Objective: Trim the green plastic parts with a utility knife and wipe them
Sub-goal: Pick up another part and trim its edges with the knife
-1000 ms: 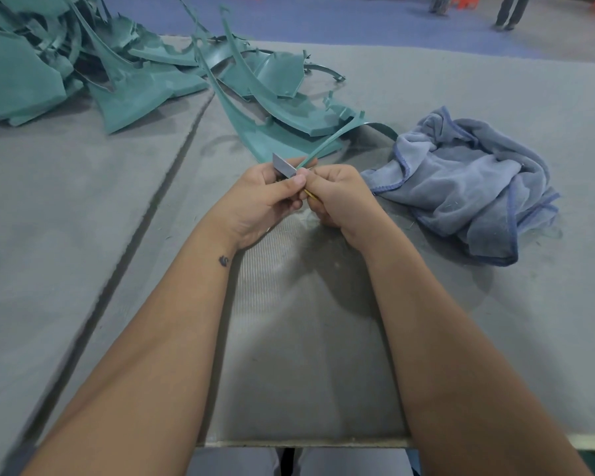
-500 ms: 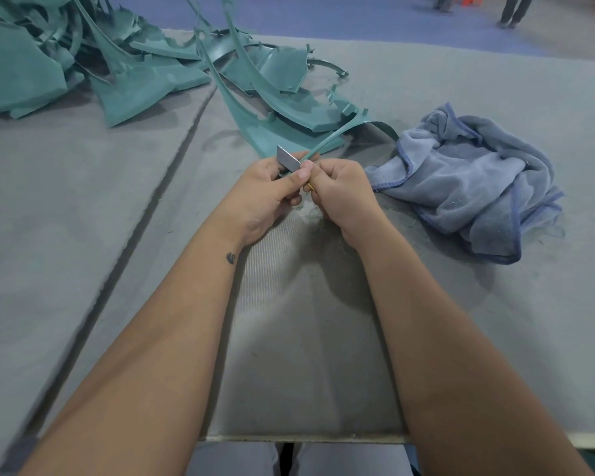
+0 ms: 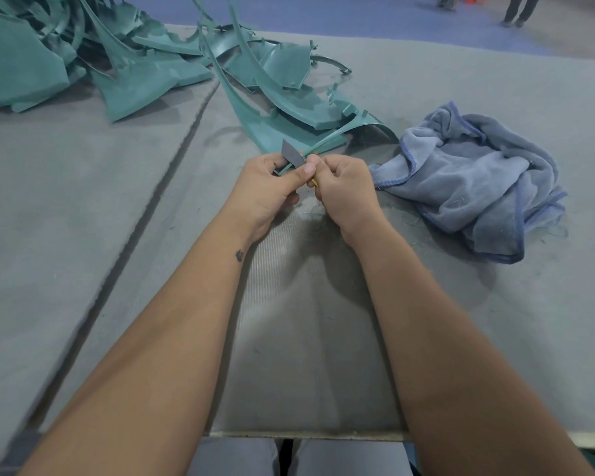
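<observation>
My left hand (image 3: 272,187) pinches the near end of a thin curved green plastic part (image 3: 340,132) that arcs away to the right toward the cloth. My right hand (image 3: 344,187) grips a utility knife with a yellow handle; its grey blade (image 3: 292,153) sticks out up and to the left, against the strip between my two thumbs. Both hands meet above the grey felt table (image 3: 83,218). A crumpled blue-grey cloth (image 3: 478,180) lies to the right of my hands.
A heap of green plastic parts (image 3: 145,70) covers the far left and far middle of the table. Fine green shavings lie on the felt near the cloth. A seam runs diagonally across the table at left. Someone's legs (image 3: 519,8) stand on the floor far right.
Both hands with the strip and knife have shifted slightly away from me, and the blade has slid a little along the strip.
</observation>
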Available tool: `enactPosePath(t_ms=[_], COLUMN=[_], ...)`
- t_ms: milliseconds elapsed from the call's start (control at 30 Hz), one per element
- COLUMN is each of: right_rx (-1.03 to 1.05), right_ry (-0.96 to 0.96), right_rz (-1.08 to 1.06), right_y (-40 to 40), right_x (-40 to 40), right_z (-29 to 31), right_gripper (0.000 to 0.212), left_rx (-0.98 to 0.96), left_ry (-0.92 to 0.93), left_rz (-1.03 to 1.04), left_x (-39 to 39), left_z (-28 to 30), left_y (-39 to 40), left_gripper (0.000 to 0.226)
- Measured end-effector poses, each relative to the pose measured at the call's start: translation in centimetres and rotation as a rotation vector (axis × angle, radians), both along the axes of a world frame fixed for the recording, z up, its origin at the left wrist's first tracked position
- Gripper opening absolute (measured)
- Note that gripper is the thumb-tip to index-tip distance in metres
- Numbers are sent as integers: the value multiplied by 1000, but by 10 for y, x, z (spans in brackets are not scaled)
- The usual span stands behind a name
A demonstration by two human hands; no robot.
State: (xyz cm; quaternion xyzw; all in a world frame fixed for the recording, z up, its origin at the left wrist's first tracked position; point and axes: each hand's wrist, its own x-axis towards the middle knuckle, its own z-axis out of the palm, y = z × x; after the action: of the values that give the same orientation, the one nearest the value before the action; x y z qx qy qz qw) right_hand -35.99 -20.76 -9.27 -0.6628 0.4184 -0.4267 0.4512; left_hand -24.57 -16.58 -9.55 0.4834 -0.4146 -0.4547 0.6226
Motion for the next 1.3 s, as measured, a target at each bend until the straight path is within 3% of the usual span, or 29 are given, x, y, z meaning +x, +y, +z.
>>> enactPosePath(t_ms=[167,300,367,567,633,800,867,1000,1133,1200,1300], right_rx=[8,86,135,256,264,253,226,200,174,156,110], right_ry=[-40,-162,-214,-285,-288,-226,-214,-201,-161,-158,-128], right_rz=[-65,-173,-194,-154,-109,36,112,250,250,258,286], right_y=[-3,-8,-10,-14,-13,-11,-9,-2,3,5,7], right_x=[1,-1,-2,-6,-7,-10,-10,-9,-9,-7,-5], right_z=[-1,2,3,2,2,4,5,7,10,12,12], right_gripper=[38,43,44,38,38,38,35,30,32,32,23], left_rx=[2,55,67,4,12,-46,-42,31,148,164,64], left_ry=[18,-80,-211,-847,-967,-1153,-1048,-557,-147,-61,-115], left_rz=[48,88,108,239,188,141,151,172,76,41,-38], left_x=[-2,0,4,11,11,4,1,2,1,0,1], left_z=[1,0,0,0,-2,-2,1,6,14,15,11], left_y=[1,0,1,4,4,4,2,3,2,3,9], left_gripper=[7,4,11,14,8,19,23,28,26,23,24])
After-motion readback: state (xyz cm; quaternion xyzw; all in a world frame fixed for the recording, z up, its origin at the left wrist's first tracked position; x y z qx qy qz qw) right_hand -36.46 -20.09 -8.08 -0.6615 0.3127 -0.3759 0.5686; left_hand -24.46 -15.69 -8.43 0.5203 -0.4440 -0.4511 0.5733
